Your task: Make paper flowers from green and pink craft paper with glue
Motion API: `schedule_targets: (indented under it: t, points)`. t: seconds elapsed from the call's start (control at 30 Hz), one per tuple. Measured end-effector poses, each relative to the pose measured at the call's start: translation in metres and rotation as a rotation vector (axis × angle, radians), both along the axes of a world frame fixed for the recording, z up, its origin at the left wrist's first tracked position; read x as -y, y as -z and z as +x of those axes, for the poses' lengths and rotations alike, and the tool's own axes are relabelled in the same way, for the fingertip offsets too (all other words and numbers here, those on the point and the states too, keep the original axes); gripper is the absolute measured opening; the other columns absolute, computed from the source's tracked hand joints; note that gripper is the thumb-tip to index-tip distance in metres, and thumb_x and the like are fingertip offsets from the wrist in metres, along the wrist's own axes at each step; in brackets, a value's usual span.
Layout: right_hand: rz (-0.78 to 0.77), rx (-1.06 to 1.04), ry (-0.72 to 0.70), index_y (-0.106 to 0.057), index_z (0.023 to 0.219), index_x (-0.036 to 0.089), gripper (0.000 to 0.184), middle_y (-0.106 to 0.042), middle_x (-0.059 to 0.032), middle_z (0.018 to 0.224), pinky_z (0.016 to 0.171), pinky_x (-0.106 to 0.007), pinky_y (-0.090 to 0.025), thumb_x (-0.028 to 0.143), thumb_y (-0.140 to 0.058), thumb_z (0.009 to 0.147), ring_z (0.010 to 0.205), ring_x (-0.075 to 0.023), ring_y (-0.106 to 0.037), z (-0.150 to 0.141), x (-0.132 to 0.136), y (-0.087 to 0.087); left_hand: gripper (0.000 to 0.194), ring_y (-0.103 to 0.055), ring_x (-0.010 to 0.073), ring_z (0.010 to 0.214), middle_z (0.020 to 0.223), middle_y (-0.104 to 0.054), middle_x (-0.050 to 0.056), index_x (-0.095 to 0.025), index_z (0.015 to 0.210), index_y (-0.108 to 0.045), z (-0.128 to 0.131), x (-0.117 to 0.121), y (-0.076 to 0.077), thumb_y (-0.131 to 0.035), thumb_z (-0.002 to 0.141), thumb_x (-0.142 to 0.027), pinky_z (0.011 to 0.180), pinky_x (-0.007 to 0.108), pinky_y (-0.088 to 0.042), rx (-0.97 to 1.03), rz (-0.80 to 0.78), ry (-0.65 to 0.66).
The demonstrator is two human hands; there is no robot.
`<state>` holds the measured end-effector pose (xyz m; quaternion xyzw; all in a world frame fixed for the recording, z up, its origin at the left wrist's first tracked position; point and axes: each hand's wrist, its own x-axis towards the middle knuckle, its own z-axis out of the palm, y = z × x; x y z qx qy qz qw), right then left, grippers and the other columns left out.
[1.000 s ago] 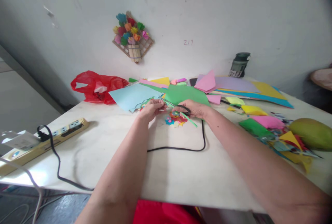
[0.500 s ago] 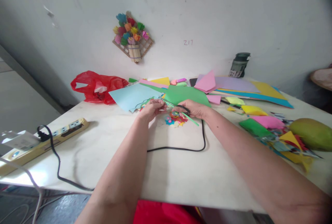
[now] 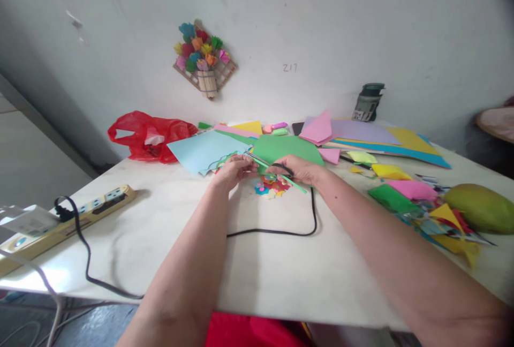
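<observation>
My right hand (image 3: 299, 169) is closed around the black handles of a pair of scissors (image 3: 286, 169). The blades point left toward my left hand (image 3: 236, 170), whose fingers are pinched together around green paper at the blade tips. A narrow green paper strip (image 3: 297, 186) slants down to the right beneath the right hand. Just below both hands sits a small pile of colourful paper cut-outs (image 3: 273, 186). Behind them lie a green paper sheet (image 3: 287, 149) and a light blue sheet (image 3: 206, 149). The fingertips partly hide the green paper.
A black cord (image 3: 273, 232) loops across the table in front of the hands. At left are a power strip (image 3: 108, 200) and a red plastic bag (image 3: 138, 133). Paper scraps (image 3: 450, 224) and a green-yellow fruit (image 3: 480, 208) lie at right. A dark bottle (image 3: 367, 103) stands against the wall.
The view has shifted very slightly. Both hands keep nearly the same pose, and the scissor blades show a little more plainly.
</observation>
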<state>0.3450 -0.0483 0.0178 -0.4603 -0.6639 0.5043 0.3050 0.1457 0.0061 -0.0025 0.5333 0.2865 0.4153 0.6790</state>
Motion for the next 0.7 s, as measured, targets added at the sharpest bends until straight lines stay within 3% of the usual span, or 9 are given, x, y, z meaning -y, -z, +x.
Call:
schedule_targets:
  t: [0.2, 0.3, 0.4, 0.7]
  points:
    - [0.052, -0.062, 0.040, -0.053, 0.064, 0.012, 0.029, -0.046, 0.0048, 0.042, 0.028, -0.019, -0.012, 0.040, -0.062, 0.068, 0.029, -0.0015, -0.025, 0.003, 0.008, -0.019, 0.012, -0.057, 0.0112, 0.057, 0.063, -0.060, 0.003, -0.012, 0.066, -0.055, -0.001, -0.003, 0.001, -0.063, 0.061, -0.020, 0.061, 0.028, -0.050, 0.042, -0.002, -0.121]
    - [0.087, -0.108, 0.115, -0.056, 0.076, 0.012, 0.028, -0.052, 0.0031, 0.049, 0.028, -0.018, -0.017, 0.038, -0.063, 0.067, 0.033, -0.0037, -0.037, 0.009, 0.007, -0.025, 0.016, -0.055, 0.0102, 0.056, 0.065, -0.060, 0.002, -0.013, 0.067, -0.054, -0.001, -0.003, 0.001, -0.064, 0.061, -0.024, 0.057, 0.026, -0.048, 0.057, 0.033, -0.165]
    - [0.112, -0.100, 0.183, -0.056, 0.086, 0.014, 0.034, -0.056, 0.0020, 0.055, 0.031, -0.016, -0.022, 0.032, -0.069, 0.061, 0.040, -0.0063, -0.047, 0.013, 0.003, -0.025, 0.018, -0.055, 0.0095, 0.058, 0.069, -0.060, 0.002, -0.013, 0.068, -0.055, 0.001, -0.003, 0.000, -0.065, 0.061, -0.026, 0.055, 0.024, -0.047, 0.043, 0.062, -0.197]
    - [0.095, -0.079, 0.248, -0.057, 0.085, 0.014, 0.033, -0.051, 0.0067, 0.052, 0.041, -0.016, -0.037, 0.010, -0.069, 0.054, 0.046, -0.0059, -0.048, 0.004, 0.001, -0.015, 0.026, -0.056, 0.0114, 0.062, 0.070, -0.059, 0.003, -0.014, 0.071, -0.055, 0.013, 0.000, -0.002, -0.066, 0.058, -0.033, 0.058, 0.024, -0.047, 0.005, 0.093, -0.272]
